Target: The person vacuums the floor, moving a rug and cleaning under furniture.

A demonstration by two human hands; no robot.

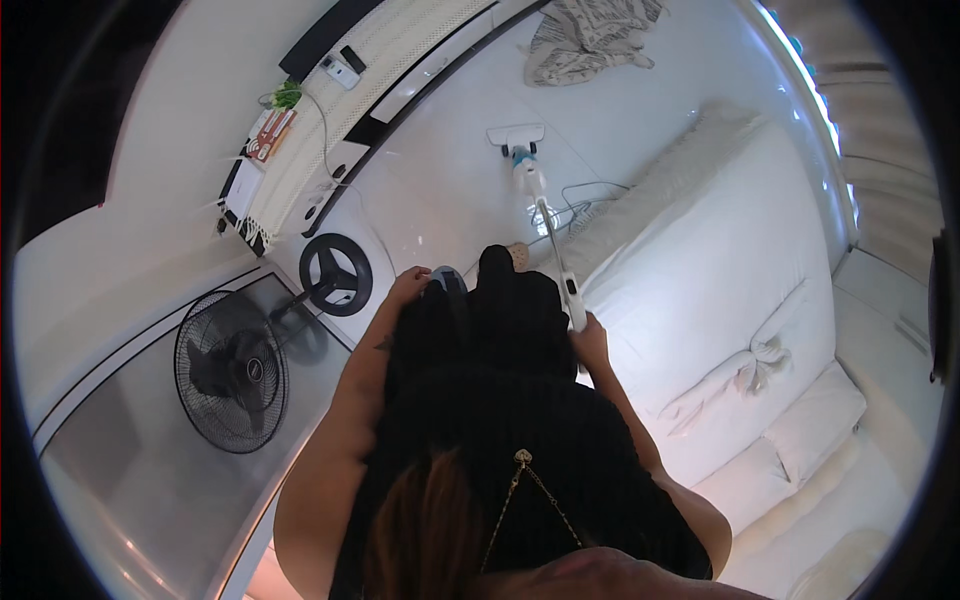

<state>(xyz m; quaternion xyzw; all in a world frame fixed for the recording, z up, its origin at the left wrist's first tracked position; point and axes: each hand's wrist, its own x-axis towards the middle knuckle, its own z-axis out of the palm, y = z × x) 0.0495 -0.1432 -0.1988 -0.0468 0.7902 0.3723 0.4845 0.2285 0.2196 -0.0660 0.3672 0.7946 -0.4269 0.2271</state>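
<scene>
My right hand (590, 342) is closed around the grip of a white stick vacuum cleaner (551, 232), beside the bed. Its flat floor head (515, 136) lies on the glossy white tiles, ahead of my feet. A grey cord (577, 214) lies in loops on the floor along the bed. My left hand (412, 284) hangs at my left side near my thigh, next to a bluish slipper (448, 279); its fingers are partly bent and whether they touch anything cannot be told. A beige perforated slipper (518, 256) shows beyond my black clothing.
On the right stands a bed with a white sheet (712, 285) and pillows (816, 424). A black pedestal fan (232, 371) with a round base (335, 274) stands left. A low cabinet (409, 94) runs along the wall. A patterned cloth (589, 41) lies on the floor ahead.
</scene>
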